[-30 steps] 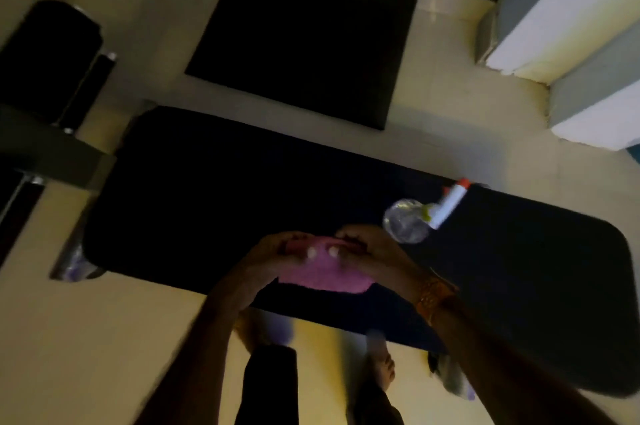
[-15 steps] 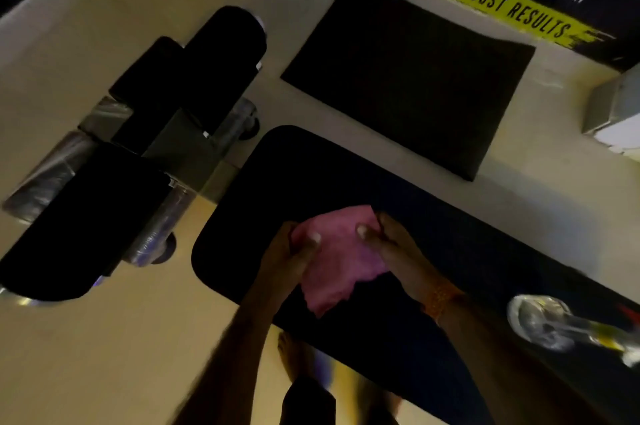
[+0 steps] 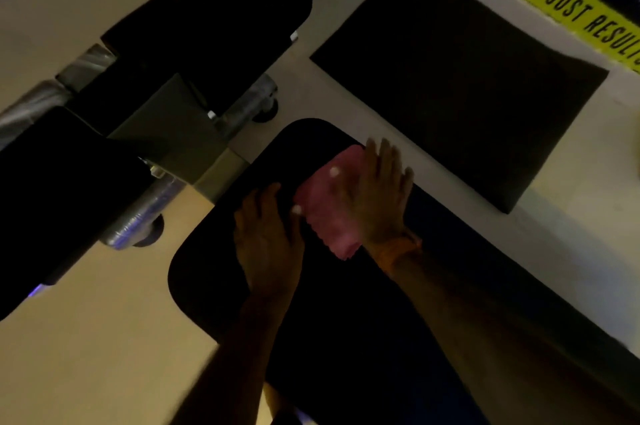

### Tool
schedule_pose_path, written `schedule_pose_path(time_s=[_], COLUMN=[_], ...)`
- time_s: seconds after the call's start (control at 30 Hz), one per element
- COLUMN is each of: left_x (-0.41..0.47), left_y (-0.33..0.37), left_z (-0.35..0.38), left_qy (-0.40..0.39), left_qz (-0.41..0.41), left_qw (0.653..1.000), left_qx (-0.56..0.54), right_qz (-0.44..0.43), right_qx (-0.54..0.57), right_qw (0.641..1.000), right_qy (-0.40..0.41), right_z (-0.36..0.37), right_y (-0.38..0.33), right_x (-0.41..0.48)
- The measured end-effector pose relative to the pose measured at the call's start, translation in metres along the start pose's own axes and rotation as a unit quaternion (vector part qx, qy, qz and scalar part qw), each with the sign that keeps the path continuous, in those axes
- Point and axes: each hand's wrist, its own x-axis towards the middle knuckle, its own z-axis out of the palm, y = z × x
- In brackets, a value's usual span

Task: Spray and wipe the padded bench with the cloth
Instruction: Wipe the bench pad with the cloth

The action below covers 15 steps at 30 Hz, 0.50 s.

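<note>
The black padded bench runs from the centre toward the lower right, its rounded end at the left. A pink cloth lies flat on the pad near that end. My right hand presses flat on the cloth's right part, fingers spread and pointing up the frame. Resting on the bare pad just left of the cloth is my left hand, whose thumb touches the cloth's left edge. The spray bottle is out of view.
Black roller pads on a metal frame stand at the bench's left end. A black floor mat lies beyond the bench on the pale floor. A yellow banner with lettering runs along the top right wall.
Both hands carried the pink cloth along the bench to its left end. It was bunched between the hands; now it lies spread under my right palm. The spray bottle left the view.
</note>
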Motion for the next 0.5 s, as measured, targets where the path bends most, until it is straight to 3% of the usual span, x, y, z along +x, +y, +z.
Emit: schedule_pose_path(time_s=[0.07, 0.23, 0.5], left_x=[-0.011, -0.029, -0.027], left_y=[-0.022, -0.075, -0.067], left_z=[-0.008, -0.022, -0.023], left_qy=[-0.022, -0.165, -0.197], left_qz=[0.018, 0.097, 0.078], left_qw=[0.998, 0.968, 0.963], left_qx=[0.054, 0.161, 0.164], right_qz=[-0.004, -0.004, -0.125], right_qx=[0.004, -0.026, -0.101], right_qw=[1.0, 0.999, 0.986], right_qy=[-0.02, 0.041, 0.049], right_z=[0.026, 0.049, 0.043], right_y=[-0.018, -0.031, -0.011], right_x=[-0.023, -0.01, -0.018])
